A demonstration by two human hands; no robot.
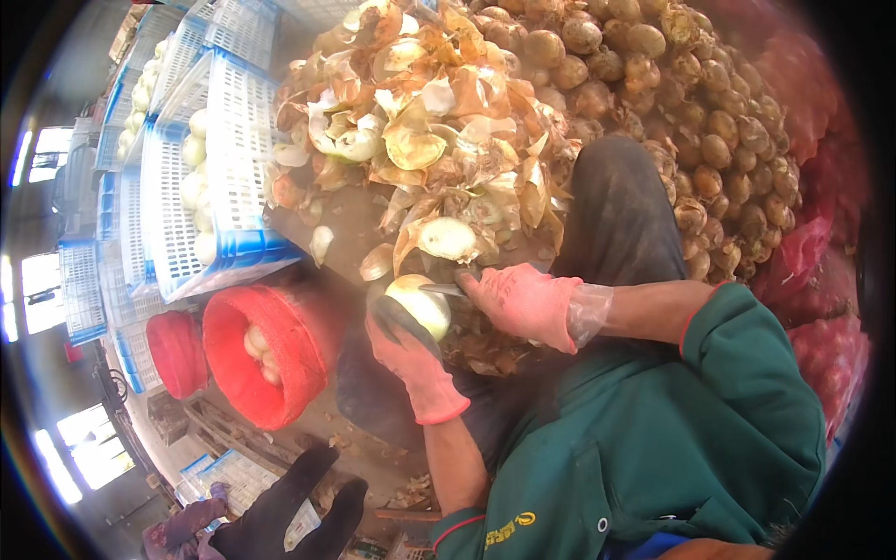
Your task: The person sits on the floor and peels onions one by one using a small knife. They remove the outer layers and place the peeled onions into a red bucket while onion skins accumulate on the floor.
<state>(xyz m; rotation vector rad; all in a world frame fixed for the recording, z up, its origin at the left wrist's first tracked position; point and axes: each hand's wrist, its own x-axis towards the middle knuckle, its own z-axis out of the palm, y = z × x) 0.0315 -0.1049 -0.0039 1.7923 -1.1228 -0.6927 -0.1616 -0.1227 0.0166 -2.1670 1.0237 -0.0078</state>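
My left hand (409, 360), in a pink knit glove with dark patches on the fingers, is closed around a peeled pale onion (425, 302). The gloved right hand (521, 301) grips a knife (442, 288) by its handle, which the fingers mostly hide. Its blade lies against the upper right side of the onion. Just above the hands, a cut onion piece (448, 239) with a pale face rests on a heap of brown onion skins (483, 150).
Unpeeled onions (707, 140) are piled at upper right, beside red mesh sacks (826, 357). To the left stand blue-and-white plastic crates (241, 140) with peeled onions (198, 189). A red bucket-like container (308, 343) holds several onions. Another person's dark-clothed legs (280, 504) are at lower left.
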